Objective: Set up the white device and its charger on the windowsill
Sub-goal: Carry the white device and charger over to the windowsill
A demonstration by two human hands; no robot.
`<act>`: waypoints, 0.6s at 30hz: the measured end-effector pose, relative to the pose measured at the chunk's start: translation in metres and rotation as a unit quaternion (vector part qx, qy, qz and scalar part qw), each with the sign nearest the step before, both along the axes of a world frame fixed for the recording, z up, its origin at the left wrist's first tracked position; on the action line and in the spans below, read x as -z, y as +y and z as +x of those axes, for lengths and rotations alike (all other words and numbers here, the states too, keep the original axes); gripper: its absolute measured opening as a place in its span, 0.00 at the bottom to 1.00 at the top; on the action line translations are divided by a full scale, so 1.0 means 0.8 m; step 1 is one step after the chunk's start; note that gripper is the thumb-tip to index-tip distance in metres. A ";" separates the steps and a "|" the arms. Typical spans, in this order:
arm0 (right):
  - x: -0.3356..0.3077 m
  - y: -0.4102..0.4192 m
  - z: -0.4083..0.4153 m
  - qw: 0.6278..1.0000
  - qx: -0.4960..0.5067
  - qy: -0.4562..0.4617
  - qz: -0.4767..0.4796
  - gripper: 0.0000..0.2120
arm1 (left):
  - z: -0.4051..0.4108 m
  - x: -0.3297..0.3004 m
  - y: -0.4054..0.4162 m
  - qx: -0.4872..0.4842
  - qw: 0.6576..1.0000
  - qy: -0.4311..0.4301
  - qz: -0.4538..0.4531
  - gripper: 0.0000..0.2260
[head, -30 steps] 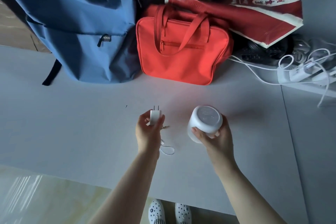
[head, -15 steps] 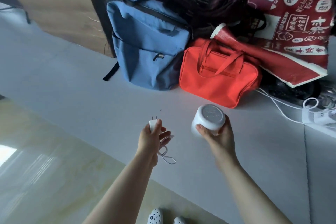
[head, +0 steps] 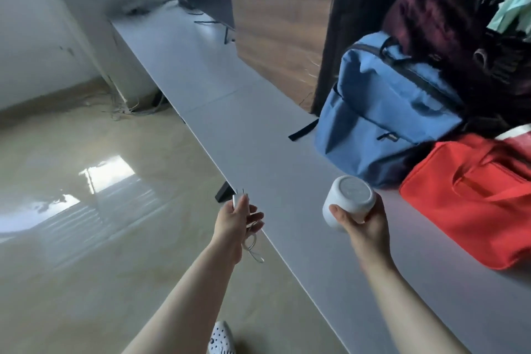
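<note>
The left hand (head: 235, 218) grips the charger (head: 237, 200), 2 prongs up, its body mostly hidden by fingers; a cable (head: 253, 247) loops below. The right hand (head: 363, 227) clasps the white device (head: 349, 201) over the windowsill (head: 258, 129); its lower side is hidden.

The red bag (head: 471, 204) runs off the right edge, and the left hand (head: 234, 223) hides most of the charger (head: 236, 200).
</note>
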State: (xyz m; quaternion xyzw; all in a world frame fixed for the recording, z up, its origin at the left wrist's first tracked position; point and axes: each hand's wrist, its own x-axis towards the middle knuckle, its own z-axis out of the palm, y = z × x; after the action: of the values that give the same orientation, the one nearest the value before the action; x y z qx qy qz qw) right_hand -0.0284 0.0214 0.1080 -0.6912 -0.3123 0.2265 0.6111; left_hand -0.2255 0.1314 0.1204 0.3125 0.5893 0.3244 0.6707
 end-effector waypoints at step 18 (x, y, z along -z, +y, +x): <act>-0.041 0.358 -0.216 0.993 -0.113 -0.010 0.041 0.35 | -0.224 -0.049 0.276 -0.075 0.995 0.016 0.057 0.12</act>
State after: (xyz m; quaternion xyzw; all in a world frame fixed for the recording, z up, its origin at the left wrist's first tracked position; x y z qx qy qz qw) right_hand -0.2013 0.3075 0.1405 -0.6279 -0.4040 0.2739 0.6062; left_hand -0.4045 0.3523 0.1598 0.3104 0.6023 0.4020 0.6159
